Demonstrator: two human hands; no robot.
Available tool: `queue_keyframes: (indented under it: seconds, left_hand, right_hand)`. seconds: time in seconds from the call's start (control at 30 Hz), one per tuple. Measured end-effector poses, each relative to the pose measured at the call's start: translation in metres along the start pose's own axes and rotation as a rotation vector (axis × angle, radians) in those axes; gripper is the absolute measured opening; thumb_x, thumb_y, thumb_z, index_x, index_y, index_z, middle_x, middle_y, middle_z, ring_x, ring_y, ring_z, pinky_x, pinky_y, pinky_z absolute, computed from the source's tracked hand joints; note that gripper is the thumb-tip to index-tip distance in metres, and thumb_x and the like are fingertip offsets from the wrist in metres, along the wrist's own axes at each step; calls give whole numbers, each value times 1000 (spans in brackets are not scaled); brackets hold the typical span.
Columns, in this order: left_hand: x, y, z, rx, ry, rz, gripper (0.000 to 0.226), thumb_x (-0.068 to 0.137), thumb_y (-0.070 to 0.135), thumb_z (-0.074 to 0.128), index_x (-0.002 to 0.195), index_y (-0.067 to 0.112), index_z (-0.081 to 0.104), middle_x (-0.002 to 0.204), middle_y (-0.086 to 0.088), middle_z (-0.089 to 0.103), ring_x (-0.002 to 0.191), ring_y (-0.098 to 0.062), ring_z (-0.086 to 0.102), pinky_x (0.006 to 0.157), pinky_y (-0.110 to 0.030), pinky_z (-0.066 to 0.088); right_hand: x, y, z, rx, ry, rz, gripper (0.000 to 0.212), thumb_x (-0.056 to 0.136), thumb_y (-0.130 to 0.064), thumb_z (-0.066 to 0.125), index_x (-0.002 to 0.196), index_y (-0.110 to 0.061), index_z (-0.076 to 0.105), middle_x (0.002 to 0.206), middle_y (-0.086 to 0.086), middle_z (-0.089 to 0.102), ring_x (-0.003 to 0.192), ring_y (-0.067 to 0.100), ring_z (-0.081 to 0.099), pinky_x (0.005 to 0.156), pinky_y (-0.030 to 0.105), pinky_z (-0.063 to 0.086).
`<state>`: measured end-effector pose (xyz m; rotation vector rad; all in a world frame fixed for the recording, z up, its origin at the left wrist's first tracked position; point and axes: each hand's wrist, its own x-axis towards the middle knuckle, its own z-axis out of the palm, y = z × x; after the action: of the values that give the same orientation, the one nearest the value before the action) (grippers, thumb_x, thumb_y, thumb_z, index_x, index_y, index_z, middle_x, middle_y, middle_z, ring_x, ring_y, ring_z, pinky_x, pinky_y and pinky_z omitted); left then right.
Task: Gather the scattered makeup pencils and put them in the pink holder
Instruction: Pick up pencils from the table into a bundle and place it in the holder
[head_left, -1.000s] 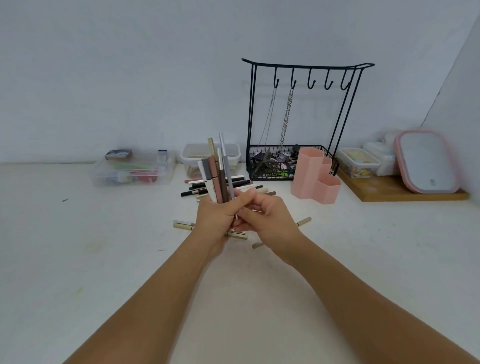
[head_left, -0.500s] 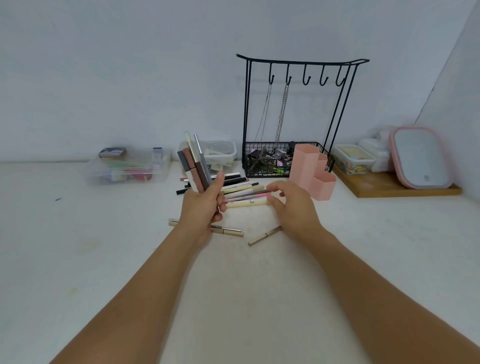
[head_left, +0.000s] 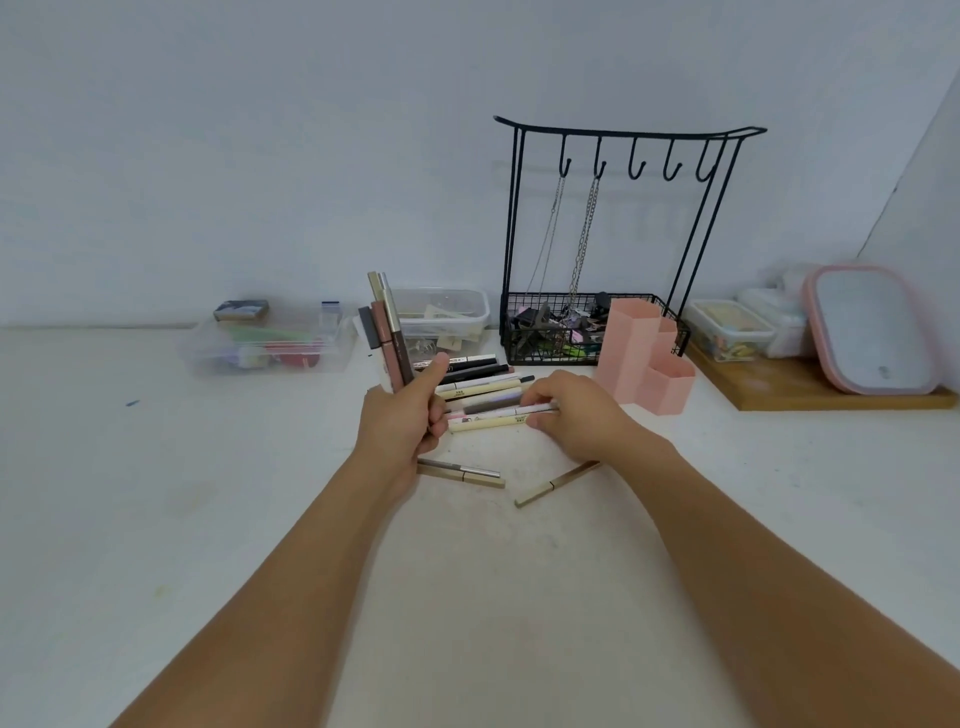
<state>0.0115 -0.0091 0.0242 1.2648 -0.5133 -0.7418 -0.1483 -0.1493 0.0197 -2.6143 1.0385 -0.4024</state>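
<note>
While the left hand (head_left: 402, 415) was closed around a bundle of makeup pencils (head_left: 387, 332), holding them upright with the thumb pressed against their side, the right hand (head_left: 571, 415) lay low over a row of loose pencils (head_left: 483, 387) on the white table (head_left: 208, 519). Its fingertips (head_left: 535, 400) were pinched on one pale pencil (head_left: 498, 412) near the front of that row, which lay roughly side by side between the two hands; whether that pencil had left the table could not be told. Nearer the person, two more pencils (head_left: 460, 472) lay close together just right of the left wrist, and a single tan pencil (head_left: 558, 483) lay at an angle beside the right wrist. The pink holder (head_left: 641, 358), made of hexagonal compartments of differing heights, stood upright on the table to the right of the right hand, near it but apart, in front of a black wire jewellery stand (head_left: 613, 234) with chains hanging from two of its hooks. Clear plastic boxes (head_left: 270, 343) sat along the wall to the left, and a pink-rimmed mirror (head_left: 872, 327) leaned on a wooden board (head_left: 810, 389) at the far right.
</note>
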Motion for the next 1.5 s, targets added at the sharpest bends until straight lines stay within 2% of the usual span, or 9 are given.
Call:
queue_keyframes:
  seconds: [0.2, 0.57, 0.67, 0.8, 0.93, 1.03, 1.27, 1.43, 1.5]
  left_hand:
    - [1, 0, 5, -74, -17, -12, 28, 91, 35, 75, 100, 15, 59, 51, 5, 36, 45, -10, 32, 38, -20, 23]
    - [0, -1, 9, -100, -5, 25, 39, 89, 38, 76, 73, 19, 46, 55, 1, 31, 48, -12, 29, 36, -17, 31]
    - [-3, -1, 11, -85, -32, 77, 38, 87, 38, 78, 67, 20, 50, 56, 2, 28, 48, -12, 27, 37, -16, 33]
    - [-9, 2, 14, -125, -77, 93, 37, 76, 42, 80, 94, 13, 67, 50, 7, 37, 43, -8, 33, 38, -15, 34]
    - [-11, 3, 13, -106, -99, 124, 38, 62, 45, 84, 79, 14, 71, 52, 3, 60, 42, -8, 49, 39, -18, 37]
    - [-14, 3, 15, -128, -93, 104, 27, 71, 37, 85, 74, 11, 75, 70, -10, 74, 53, -19, 65, 47, -24, 49]
    - [-10, -2, 14, -38, -23, 94, 23, 92, 26, 72, 91, 3, 70, 65, -5, 68, 54, -16, 62, 48, -25, 43]
    - [-9, 3, 15, 14, -7, 41, 28, 94, 35, 69, 81, 10, 66, 58, -3, 65, 56, -18, 67, 45, -26, 49]
    - [-9, 5, 16, -46, -54, -11, 29, 96, 33, 67, 78, 12, 60, 58, -5, 58, 55, -19, 63, 52, -31, 55]
  right_hand:
    - [2, 3, -7, 90, -100, 21, 12, 87, -27, 74, 98, -23, 70, 99, -3, 64, 79, 9, 53, 61, 18, 38]
    - [4, -2, -30, 442, 90, 19, 11, 76, -24, 86, 82, -19, 78, 68, -2, 59, 59, 8, 47, 57, 18, 37]
    - [1, -16, -44, 624, 7, 2, 14, 83, -25, 79, 90, -14, 77, 69, 1, 62, 61, 10, 52, 60, 21, 43]
    - [-6, -45, -47, 716, -96, -100, 13, 87, -22, 76, 95, -12, 76, 70, -4, 72, 65, 10, 65, 61, 22, 51]
    - [-11, -72, -34, 732, -143, -192, 10, 86, -8, 76, 92, 0, 76, 70, 8, 73, 61, 11, 65, 53, 16, 49]
    - [-13, -81, -20, 707, -92, -222, 11, 81, -5, 80, 86, 5, 76, 66, 11, 72, 55, 9, 64, 51, 16, 47]
    - [-13, -84, -7, 691, 76, -173, 7, 72, -2, 84, 70, -2, 77, 59, 9, 71, 50, 8, 60, 54, 25, 51]
    - [-7, -67, -29, 656, -25, -152, 15, 84, -19, 79, 82, -5, 77, 73, 14, 74, 62, 18, 68, 57, 26, 53]
    - [-3, -49, -45, 464, -1, -143, 12, 85, -22, 78, 87, -10, 77, 82, 7, 76, 73, 17, 71, 65, 27, 56]
